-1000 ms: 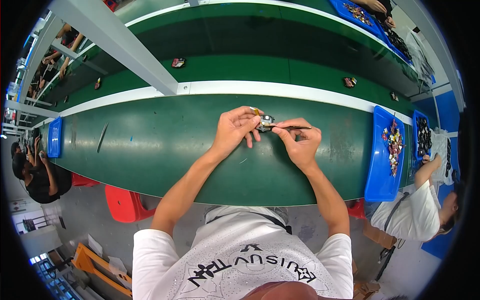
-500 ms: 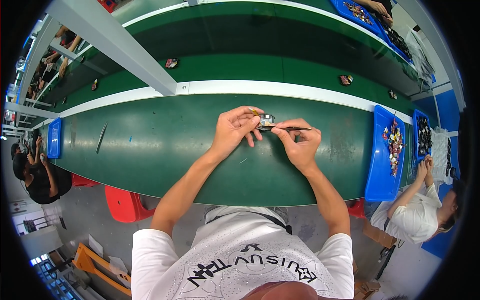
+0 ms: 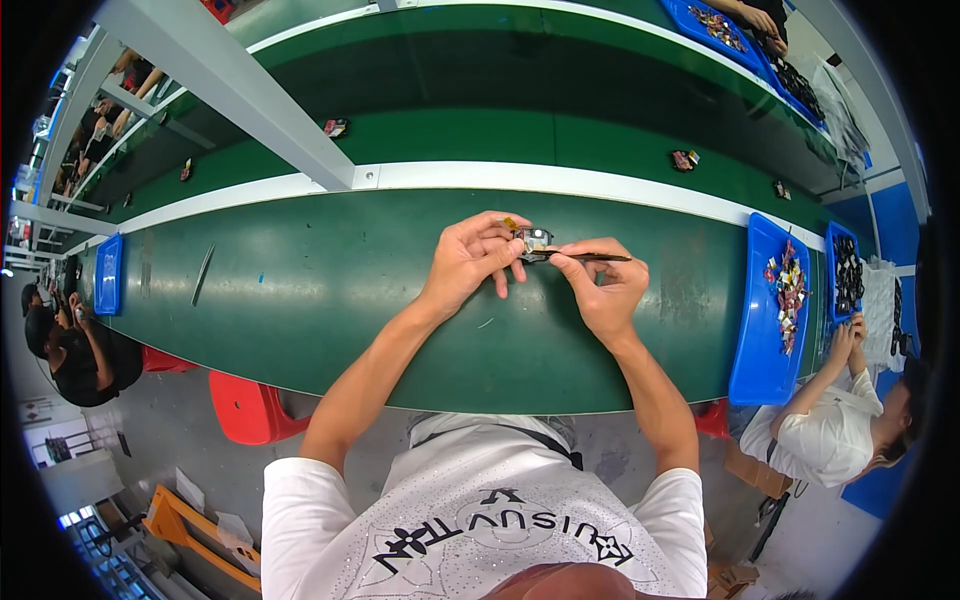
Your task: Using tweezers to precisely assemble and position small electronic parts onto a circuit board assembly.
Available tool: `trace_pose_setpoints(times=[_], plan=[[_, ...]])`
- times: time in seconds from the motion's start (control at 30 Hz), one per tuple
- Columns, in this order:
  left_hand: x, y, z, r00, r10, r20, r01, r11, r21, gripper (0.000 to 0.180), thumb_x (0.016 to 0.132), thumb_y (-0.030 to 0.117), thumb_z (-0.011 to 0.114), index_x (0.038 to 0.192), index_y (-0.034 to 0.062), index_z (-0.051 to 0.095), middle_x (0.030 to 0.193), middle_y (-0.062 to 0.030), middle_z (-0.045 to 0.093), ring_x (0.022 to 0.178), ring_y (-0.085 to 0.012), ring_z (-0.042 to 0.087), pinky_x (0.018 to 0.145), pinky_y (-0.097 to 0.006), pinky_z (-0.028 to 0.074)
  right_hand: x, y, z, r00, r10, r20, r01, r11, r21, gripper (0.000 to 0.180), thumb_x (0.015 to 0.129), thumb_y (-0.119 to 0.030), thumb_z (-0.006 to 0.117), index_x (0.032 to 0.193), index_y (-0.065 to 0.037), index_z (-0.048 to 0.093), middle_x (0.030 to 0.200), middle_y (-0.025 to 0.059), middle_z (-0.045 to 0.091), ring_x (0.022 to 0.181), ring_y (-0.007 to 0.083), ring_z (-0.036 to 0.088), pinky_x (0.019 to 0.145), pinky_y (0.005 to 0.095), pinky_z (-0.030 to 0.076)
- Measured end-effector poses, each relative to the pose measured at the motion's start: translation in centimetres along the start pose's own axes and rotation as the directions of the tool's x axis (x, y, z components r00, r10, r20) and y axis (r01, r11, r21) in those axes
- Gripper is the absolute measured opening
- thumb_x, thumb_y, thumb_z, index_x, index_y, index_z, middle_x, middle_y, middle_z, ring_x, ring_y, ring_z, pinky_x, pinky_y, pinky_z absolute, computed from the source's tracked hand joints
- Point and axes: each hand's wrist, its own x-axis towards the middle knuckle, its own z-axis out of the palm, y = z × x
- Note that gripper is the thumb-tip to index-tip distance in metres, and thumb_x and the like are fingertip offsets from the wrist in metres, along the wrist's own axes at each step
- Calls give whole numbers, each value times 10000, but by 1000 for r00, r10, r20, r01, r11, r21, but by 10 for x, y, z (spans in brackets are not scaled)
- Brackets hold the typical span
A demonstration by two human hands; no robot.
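Head view: the left hand (image 3: 470,262) pinches a small silver-and-black metal part (image 3: 533,239) above the green tabletop (image 3: 300,300). The right hand's (image 3: 607,290) grip is pressed onto a thin dark rod-like tool (image 3: 590,257) touching that part.

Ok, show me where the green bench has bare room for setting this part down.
Bare green bench runs from the left hand out to the thin tool and small blue tray. A narrower bare strip lies between the right hand and the big blue tray, which is crowded with parts.
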Motion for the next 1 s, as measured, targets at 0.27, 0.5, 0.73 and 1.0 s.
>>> trace_pose_setpoints(times=[0.27,0.5,0.73,1.0], plan=[[-1,0,1,1000,19,1,-19,998,57,326,987,56,639,1271,-97,594,1018,-156,702,704,-153,685,480,-239,562,0,-2,0,1000,-9,11,9,1000,6,73,810,4,833,845,1,770,828,31,757,462,2,395,438,209,271],[0,-1,0,999,41,11,-42,994,100,333,1008,74,625,1284,-109,586,1010,-161,702,699,-165,694,472,-238,568,1,-3,0,1000,-8,-14,9,1000,21,77,814,17,827,860,10,765,800,29,740,472,0,398,443,208,271],[0,-1,0,1000,21,22,-23,997,78,355,1006,103,643,1272,-123,579,1019,-184,705,726,-203,726,471,-255,584,1,-4,-2,999,38,-26,-36,996,78,76,815,24,824,857,22,760,786,31,730,481,-2,408,443,204,270],[0,-4,0,998,62,-13,-61,995,85,362,1004,88,643,1283,-130,569,1025,-206,711,754,-248,739,493,-276,599,0,-8,-1,999,-47,-23,47,999,9,84,800,17,831,848,6,764,780,27,736,450,5,409,433,205,277]])
